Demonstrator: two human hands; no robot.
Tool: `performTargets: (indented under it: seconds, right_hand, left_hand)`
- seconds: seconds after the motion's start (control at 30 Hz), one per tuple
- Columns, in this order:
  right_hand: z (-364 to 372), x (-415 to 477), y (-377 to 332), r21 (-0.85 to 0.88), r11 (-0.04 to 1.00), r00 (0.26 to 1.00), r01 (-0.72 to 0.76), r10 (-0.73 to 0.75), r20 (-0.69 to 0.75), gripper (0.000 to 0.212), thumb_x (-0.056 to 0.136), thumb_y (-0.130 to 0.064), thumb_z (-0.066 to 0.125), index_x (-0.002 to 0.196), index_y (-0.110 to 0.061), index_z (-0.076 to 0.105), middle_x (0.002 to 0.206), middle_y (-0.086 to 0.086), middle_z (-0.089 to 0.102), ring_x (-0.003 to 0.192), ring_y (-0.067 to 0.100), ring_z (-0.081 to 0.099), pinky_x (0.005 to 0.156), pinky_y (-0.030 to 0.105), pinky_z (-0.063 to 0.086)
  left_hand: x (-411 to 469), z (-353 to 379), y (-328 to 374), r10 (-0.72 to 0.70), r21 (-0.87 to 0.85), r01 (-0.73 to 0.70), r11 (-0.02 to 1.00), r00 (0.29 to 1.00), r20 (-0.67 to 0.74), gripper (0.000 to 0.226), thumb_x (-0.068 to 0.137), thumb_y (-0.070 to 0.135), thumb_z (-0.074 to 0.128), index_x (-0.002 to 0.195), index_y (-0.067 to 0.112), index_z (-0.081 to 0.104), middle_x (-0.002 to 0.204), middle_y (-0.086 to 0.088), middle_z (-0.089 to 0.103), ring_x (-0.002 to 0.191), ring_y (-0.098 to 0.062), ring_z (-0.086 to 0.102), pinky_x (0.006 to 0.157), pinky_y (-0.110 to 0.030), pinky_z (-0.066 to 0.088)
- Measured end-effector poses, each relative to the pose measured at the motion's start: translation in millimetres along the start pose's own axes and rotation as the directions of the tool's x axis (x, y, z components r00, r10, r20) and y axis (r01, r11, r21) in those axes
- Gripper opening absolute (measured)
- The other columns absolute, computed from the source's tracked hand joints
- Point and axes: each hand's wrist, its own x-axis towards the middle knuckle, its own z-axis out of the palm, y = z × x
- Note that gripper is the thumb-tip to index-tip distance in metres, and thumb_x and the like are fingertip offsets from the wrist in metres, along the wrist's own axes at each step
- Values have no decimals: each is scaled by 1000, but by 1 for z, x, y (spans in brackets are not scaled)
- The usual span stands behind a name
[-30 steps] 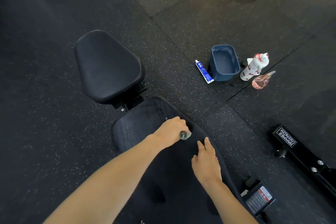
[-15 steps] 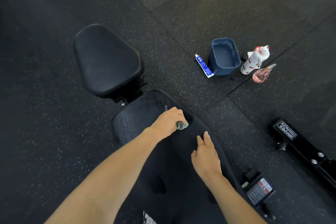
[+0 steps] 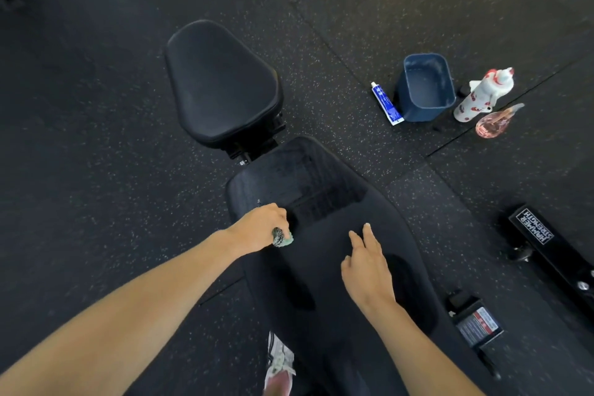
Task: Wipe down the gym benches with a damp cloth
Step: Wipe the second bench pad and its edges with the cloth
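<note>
A black gym bench runs from the bottom middle toward the upper left: a long back pad (image 3: 337, 196) and, beyond a gap, a separate seat pad (image 3: 221, 83). My left hand (image 3: 260, 227) grips a small bunched grey-green cloth (image 3: 282, 237) and presses it on the left part of the long pad. Darker wet streaks cross the pad just right of and beyond the cloth. My right hand (image 3: 368, 267) rests flat on the pad, fingers straight, a little nearer me and to the right.
On the speckled rubber floor to the right stand a dark blue tub (image 3: 426, 88), a blue-and-white tube (image 3: 385, 103), a white patterned bottle (image 3: 482, 95) and a pink spray bottle (image 3: 495, 122). A black labelled equipment frame (image 3: 553, 251) lies at right. A shoe (image 3: 279, 363) shows at the bottom.
My left hand has slid the cloth leftward across the pad toward its left side, leaving fresh wet streaks. My right hand has stayed resting on the pad.
</note>
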Motion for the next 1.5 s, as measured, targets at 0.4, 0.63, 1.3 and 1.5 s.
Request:
performTargets:
  seconds: [0.4,0.63,1.3,1.5]
  right_hand:
    - [26,-20,-13,-134,991,999,11,-4,48,62,100,-14,42,154,-10,12,161,11,-6,149,23,3,119,31,19]
    - [39,-34,-19,-172,985,997,8,5,72,62,100,-15,41,154,-11,11,161,10,-7,149,22,2,120,33,16]
    - [60,-61,-16,-215,976,992,41,-14,125,57,101,-15,40,153,-9,16,162,8,-4,148,21,9,116,36,27]
    - [68,-65,-17,-220,975,993,42,-17,114,58,100,-14,41,153,-9,17,162,9,-5,148,22,8,115,37,28]
  left_hand:
    - [40,13,54,123,154,-99,983,980,-155,27,86,-3,53,102,11,69,114,-7,57,107,-24,47,87,-38,46]
    - [-26,34,-18,-58,-125,35,992,980,-190,16,90,5,56,98,7,70,116,-12,57,109,-25,49,93,-39,40]
    - [-65,47,-39,-434,-376,256,891,725,-534,47,81,-15,55,116,14,69,101,-10,61,95,-28,52,84,-39,44]
    - [-73,92,-2,-528,-460,290,839,640,-559,52,80,-18,48,118,12,67,100,-7,59,90,-22,42,74,-30,38]
